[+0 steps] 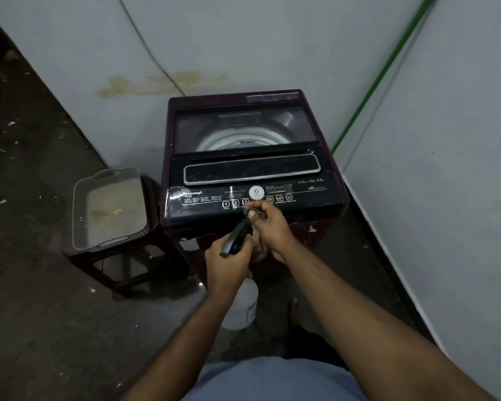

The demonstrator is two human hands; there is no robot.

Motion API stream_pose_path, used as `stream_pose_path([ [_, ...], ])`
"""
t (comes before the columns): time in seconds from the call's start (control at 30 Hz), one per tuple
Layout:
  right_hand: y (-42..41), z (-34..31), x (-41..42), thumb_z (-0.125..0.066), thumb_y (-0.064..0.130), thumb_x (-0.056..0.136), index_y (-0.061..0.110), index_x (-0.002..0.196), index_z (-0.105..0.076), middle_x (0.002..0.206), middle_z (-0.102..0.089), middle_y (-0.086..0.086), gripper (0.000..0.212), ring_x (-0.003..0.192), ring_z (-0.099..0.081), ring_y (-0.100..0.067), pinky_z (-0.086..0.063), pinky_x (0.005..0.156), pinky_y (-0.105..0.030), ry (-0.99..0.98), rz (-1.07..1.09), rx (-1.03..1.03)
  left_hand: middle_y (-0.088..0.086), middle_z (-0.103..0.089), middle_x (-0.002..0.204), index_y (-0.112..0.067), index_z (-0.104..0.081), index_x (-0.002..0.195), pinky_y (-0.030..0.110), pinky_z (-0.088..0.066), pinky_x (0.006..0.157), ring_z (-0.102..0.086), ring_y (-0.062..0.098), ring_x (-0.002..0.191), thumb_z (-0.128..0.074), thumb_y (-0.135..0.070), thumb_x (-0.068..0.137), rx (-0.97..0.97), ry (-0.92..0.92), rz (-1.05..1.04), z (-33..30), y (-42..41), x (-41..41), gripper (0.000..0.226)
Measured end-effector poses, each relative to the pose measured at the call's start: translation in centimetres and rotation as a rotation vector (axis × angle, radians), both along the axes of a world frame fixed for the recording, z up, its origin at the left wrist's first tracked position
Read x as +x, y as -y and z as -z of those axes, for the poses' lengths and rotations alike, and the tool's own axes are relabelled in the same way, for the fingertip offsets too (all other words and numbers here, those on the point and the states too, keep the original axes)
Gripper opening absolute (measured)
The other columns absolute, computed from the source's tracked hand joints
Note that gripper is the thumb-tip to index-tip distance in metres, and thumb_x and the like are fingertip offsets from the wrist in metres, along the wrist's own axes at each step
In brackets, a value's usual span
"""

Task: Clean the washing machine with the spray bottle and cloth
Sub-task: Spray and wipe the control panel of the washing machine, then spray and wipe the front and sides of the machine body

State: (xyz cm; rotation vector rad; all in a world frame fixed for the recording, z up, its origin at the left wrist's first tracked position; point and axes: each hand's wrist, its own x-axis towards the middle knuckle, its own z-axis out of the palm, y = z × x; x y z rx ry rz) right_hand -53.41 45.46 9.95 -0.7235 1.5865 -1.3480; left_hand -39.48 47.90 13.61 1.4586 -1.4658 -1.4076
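Walls (272, 39): pale, meeting in a corner beyond both hands; a green pipe (382, 73) runs down the corner.
Floor (41, 285): dark and speckled, below both arms.
Washing machine (249, 163): dark top-loader straight ahead of the hands, lid shut, control panel just past the right hand's fingertips.
Stool (122, 256): dark, left of the left hand, beside the machine, carrying a clear tray (107, 206).
Spray bottle (242, 302): white body hanging under the left hand, black trigger head sticking up above it.
Left hand (229, 264): clamped around the bottle's neck.
Right hand (268, 230): just right of the trigger head, fingers closed on a crumpled cloth (256, 214) at the panel's front edge.
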Motion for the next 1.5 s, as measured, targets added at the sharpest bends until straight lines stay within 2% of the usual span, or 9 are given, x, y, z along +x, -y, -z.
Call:
stream_pose_path([
  [0.4, -4.7, -0.8, -1.7, -0.065, 0.017, 0.101, 0.022, 0.126, -0.058, 0.122, -0.067, -0.002, 0.027, 0.112, -0.066, -0.012, -0.053, 0.089, -0.022, 0.054, 0.312, -0.042, 0.021, -0.071, 0.071, -0.007, -0.072, 0.081, 0.029, -0.052, 0.044, -0.061, 0.02, 0.044, -0.07, -0.019, 0.098, 0.057, -0.017, 0.001, -1.8, -6.0, 0.2, 0.022],
  [0.6, -6.4, -1.0, -4.4, -0.049, 0.038, 0.107, 0.006, 0.123, -0.065, 0.115, -0.072, -0.011, 0.039, 0.105, -0.067, -0.024, -0.05, 0.099, -0.037, 0.869, 0.359, -0.007, 0.017, -0.073, 0.075, -0.007, -0.072, 0.083, 0.028, -0.05, 0.044, -0.061, 0.018, 0.044, -0.07, -0.02, 0.098, 0.068, -0.008, -0.05, -2.0, -7.6, -2.3, 0.02],
  [0.7, -7.1, -1.1, -4.8, -0.033, 0.051, 0.108, 0.004, 0.111, -0.068, 0.1, -0.074, -0.015, 0.058, 0.096, -0.065, -0.032, -0.047, 0.102, -0.046, 1.034, 0.33, 0.003, 0.017, -0.073, 0.075, -0.007, -0.073, 0.083, 0.028, -0.048, 0.043, -0.06, 0.018, 0.042, -0.07, -0.019, 0.098, 0.061, 0.018, -0.082, -1.9, -8.2, -3.3, 0.02],
  [0.87, -8.1, -0.5, -5.1, -0.04, 0.054, 0.106, 0.004, 0.112, -0.066, 0.097, -0.07, -0.014, 0.057, 0.09, -0.065, -0.027, -0.056, 0.08, -0.041, 1.056, 0.199, 0.036, 0.019, -0.073, 0.077, -0.007, -0.073, 0.084, 0.028, -0.049, 0.043, -0.061, 0.019, 0.046, -0.07, -0.017, 0.097, 0.052, 0.04, -0.113, -1.9, -9.0, -4.4, 0.017],
  [0.97, -7.9, 0.1, -5.6, -0.052, 0.037, 0.105, 0.003, 0.12, -0.062, 0.1, -0.068, -0.012, 0.039, 0.088, -0.066, -0.023, -0.053, 0.086, -0.039, 1.024, 0.207, 0.03, 0.019, -0.071, 0.075, -0.007, -0.072, 0.082, 0.027, -0.05, 0.044, -0.061, 0.018, 0.047, -0.07, -0.018, 0.097, 0.053, 0.045, -0.147, -1.5, -9.0, -5.1, 0.018],
  [1.1, -7.4, 1.4, -5.8, -0.057, 0.019, 0.103, -0.002, 0.147, -0.046, 0.106, -0.068, -0.013, 0.05, 0.089, -0.067, -0.024, -0.055, 0.082, -0.04, 0.928, 0.226, 0.037, 0.012, -0.067, 0.067, -0.008, -0.071, 0.08, 0.027, -0.05, 0.044, -0.059, 0.015, 0.048, -0.069, -0.02, 0.097, 0.073, 0.046, -0.167, -0.4, -8.2, -6.0, 0.021],
  [1.3, -6.6, 5.3, -6.3, -0.06, 0.029, 0.101, -0.001, 0.15, -0.044, 0.136, -0.062, -0.022, 0.06, 0.114, -0.066, -0.031, -0.058, 0.096, -0.046, 0.946, 0.232, -0.018, 0.004, -0.063, 0.059, -0.012, -0.068, 0.072, 0.034, -0.052, 0.049, -0.061, 0.019, 0.05, -0.069, -0.018, 0.094, 0.062, 0.016, -0.145, 2.9, -6.6, -7.3, 0.022],
  [1.4, -6.4, 6.6, -6.1, -0.06, 0.033, 0.102, 0.0, 0.148, -0.046, 0.118, -0.069, -0.016, 0.059, 0.098, -0.072, -0.025, -0.061, 0.08, -0.039, 0.89, 0.272, -0.071, 0.014, -0.064, 0.062, -0.009, -0.066, 0.07, 0.041, -0.053, 0.049, -0.061, 0.027, 0.051, -0.07, -0.02, 0.093, 0.037, 0.006, -0.099, 5.0, -6.2, -7.5, 0.026],
  [1.5, -5.9, 8.6, -5.5, -0.062, 0.035, 0.1, 0.0, 0.145, -0.05, 0.12, -0.068, -0.017, 0.058, 0.101, -0.07, -0.025, -0.059, 0.088, -0.041, 0.777, 0.301, -0.14, 0.016, -0.065, 0.063, -0.008, -0.066, 0.071, 0.043, -0.053, 0.049, -0.061, 0.028, 0.051, -0.073, -0.023, 0.094, 0.004, -0.009, -0.057, 8.2, -5.4, -7.5, 0.028],
])
